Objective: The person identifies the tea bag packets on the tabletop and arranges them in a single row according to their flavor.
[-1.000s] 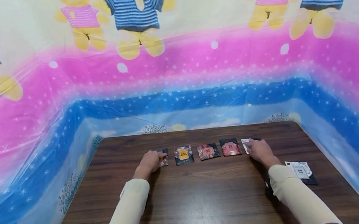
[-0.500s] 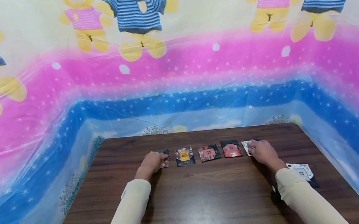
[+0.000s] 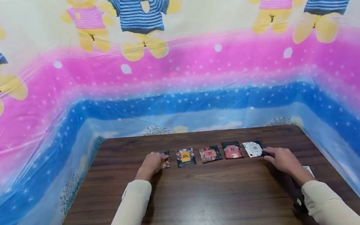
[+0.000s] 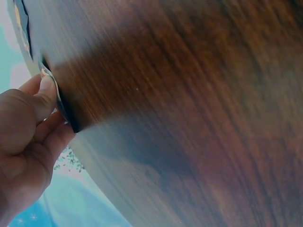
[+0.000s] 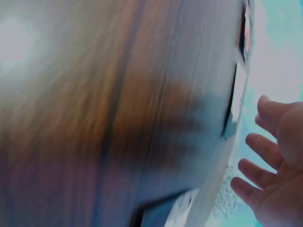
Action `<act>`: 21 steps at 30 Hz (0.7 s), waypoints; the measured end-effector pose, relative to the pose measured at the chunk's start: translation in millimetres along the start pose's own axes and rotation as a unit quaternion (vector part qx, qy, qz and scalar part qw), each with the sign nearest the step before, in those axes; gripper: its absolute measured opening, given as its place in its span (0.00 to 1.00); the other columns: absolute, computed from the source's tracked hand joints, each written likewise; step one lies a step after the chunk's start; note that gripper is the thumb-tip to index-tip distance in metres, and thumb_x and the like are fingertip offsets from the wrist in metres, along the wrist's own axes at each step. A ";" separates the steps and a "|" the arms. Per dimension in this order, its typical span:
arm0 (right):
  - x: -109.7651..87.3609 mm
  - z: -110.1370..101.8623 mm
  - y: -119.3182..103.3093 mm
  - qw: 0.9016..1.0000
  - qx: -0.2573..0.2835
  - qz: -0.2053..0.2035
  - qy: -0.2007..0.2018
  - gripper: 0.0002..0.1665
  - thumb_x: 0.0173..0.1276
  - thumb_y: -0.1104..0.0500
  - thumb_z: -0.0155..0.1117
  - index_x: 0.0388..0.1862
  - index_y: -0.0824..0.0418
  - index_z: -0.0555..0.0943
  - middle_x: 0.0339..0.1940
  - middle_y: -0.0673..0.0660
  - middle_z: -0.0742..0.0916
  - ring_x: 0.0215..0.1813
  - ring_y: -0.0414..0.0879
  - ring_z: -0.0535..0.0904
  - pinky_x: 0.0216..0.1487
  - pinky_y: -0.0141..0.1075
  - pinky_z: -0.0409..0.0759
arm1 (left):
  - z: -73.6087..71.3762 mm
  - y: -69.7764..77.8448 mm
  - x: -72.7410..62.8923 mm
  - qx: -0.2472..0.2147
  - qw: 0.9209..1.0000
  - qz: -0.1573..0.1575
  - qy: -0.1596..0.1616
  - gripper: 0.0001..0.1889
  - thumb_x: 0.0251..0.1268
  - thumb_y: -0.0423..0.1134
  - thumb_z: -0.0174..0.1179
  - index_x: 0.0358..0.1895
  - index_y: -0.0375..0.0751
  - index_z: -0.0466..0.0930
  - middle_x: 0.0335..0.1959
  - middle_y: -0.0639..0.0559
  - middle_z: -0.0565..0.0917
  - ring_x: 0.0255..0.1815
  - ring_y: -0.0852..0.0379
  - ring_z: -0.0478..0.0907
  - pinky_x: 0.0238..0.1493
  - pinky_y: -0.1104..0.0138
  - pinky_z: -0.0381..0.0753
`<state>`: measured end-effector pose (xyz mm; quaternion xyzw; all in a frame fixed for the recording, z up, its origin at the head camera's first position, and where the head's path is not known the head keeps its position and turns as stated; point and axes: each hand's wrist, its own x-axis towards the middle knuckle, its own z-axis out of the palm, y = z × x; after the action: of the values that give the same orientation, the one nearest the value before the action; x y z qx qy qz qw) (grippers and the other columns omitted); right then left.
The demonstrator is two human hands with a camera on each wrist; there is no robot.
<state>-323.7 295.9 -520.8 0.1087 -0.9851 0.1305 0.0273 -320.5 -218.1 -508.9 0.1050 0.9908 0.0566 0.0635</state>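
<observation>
My left hand (image 3: 151, 163) rests at the left end of a row of small flat printed sachets. It pinches the end sachet (image 4: 66, 109) by its edges, thumb on the near face in the left wrist view. In the head view the fingers cover most of that sachet. Over on the right, my right hand (image 3: 284, 161) hovers beside the white-and-black sachet (image 3: 253, 149), with fingers loosely extended. The right wrist view shows that hand's spread fingers (image 5: 262, 146) holding nothing, apart from the white sachet (image 5: 237, 94) on the table.
Between the hands lie a yellow-labelled sachet (image 3: 185, 157), a red one (image 3: 210, 154) and a second red one (image 3: 232, 150). Another white-and-black sachet (image 5: 177, 210) lies nearer, partly hidden by the right wrist in the head view. A printed cloth (image 3: 179, 102) surrounds the wooden table (image 3: 204, 198).
My right hand has let go of the white-and-black sachet and moved right and nearer, uncovering it and partly covering the nearer sachet. My left hand has stayed in place.
</observation>
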 end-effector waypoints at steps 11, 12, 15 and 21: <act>-46.7 -29.9 38.6 0.998 -0.003 0.029 -0.063 0.30 0.72 0.53 0.66 0.68 0.66 0.78 0.59 0.76 0.83 0.21 0.46 0.75 0.32 0.43 0.74 | -4.6 3.7 0.3 0.021 0.999 0.028 0.003 0.21 0.70 0.32 0.64 0.65 0.46 0.82 0.50 0.39 0.87 0.50 0.42 0.85 0.51 0.54 0.87; -49.1 -31.5 41.8 0.996 -0.007 0.036 -0.079 0.29 0.72 0.52 0.66 0.67 0.66 0.79 0.57 0.75 0.84 0.21 0.46 0.76 0.31 0.43 0.74 | -4.6 3.9 -0.1 0.018 1.000 0.024 0.000 0.21 0.70 0.32 0.64 0.65 0.47 0.82 0.51 0.39 0.87 0.51 0.43 0.85 0.52 0.54 0.87; -56.8 -31.4 49.8 0.991 -0.031 0.044 -0.119 0.29 0.70 0.52 0.69 0.64 0.66 0.81 0.54 0.75 0.86 0.29 0.49 0.82 0.33 0.44 0.76 | -4.0 4.1 -0.4 0.007 1.000 0.017 -0.005 0.22 0.71 0.30 0.63 0.66 0.48 0.82 0.52 0.40 0.87 0.54 0.43 0.84 0.54 0.54 0.86; -70.5 -13.8 55.0 0.992 -0.065 0.053 -0.092 0.29 0.65 0.53 0.73 0.63 0.65 0.82 0.54 0.78 0.84 0.45 0.69 0.85 0.41 0.57 0.82 | -5.0 4.2 1.5 -0.002 1.000 0.016 -0.008 0.23 0.71 0.31 0.62 0.67 0.48 0.80 0.54 0.39 0.86 0.55 0.42 0.84 0.56 0.53 0.85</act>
<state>-266.8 366.0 -527.0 0.0661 -0.9942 0.0568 -0.0632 -321.8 -214.1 -503.7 0.1212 0.9883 0.0586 0.0711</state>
